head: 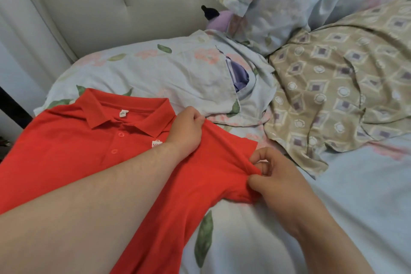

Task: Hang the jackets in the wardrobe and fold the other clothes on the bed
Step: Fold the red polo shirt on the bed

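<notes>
You are working over one bed dressed in a pale blue sheet with pink flowers and green leaves, with one padded cream headboard along its far edge. Two pillows in the same floral print are at the head end: one lies flat near the far left corner, and the other is propped up against the headboard further right. One beige cover with a diamond pattern lies crumpled toward the right edge of the bed. The single red polo shirt is spread front up on the near left part of the bed, its collar resting over the edge of the flat pillow and its body running off toward the near left corner. Both your hands are on its one visible sleeve. Your left hand has its fingers curled round the shoulder seam, and your right hand pinches the sleeve hem between thumb and fingers, lifting a small fold. A striped purple cloth shows through the open end of the flat pillow's case. One lilac soft toy with a black tip is tucked between the propped pillow and the headboard. On the shirt you can count two red buttons, upper and lower, one white neck label and one white chest logo, partly hidden by your left wrist.
</notes>
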